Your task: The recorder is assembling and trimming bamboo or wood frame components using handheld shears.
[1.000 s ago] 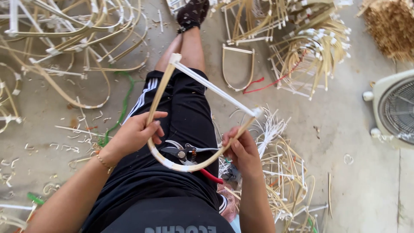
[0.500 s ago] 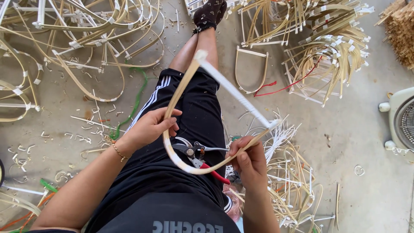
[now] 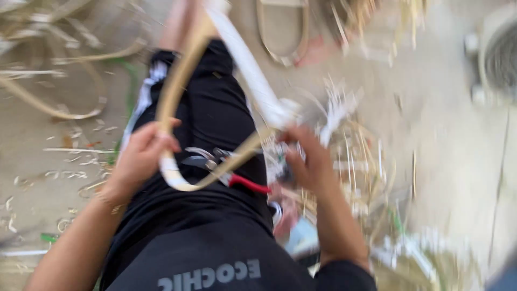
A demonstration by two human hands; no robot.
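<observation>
While the view is blurring from my head moving, my left hand is wrapping its fingers around the lower left curve of the bent cane frame, clenching it just above my lap. My right hand is gripping the frame's other end, where the cane is meeting the white strip that is running across it like a bowstring; those fingers are closed on that corner, though the blur is keeping me from telling whether they are also pinching a loose end of binding.

As far as I can judge, the frame is already bent into its loop and the white strip is already stretching from the top end to the right corner, so the shaping looks done. The right corner looks like the part in hand, and I cannot tell whether it is fastened.

Under the loop, red-handled cutters are lying on my black shorts, touching neither hand.

Further out, a similar finished-looking frame is lying on the concrete floor beyond my knee. Bent cane hoops are lying to my left, with pale shavings scattered near them, and a tangle of thin strips is piling just beside my right hand. A fan is standing at the far right edge.
</observation>
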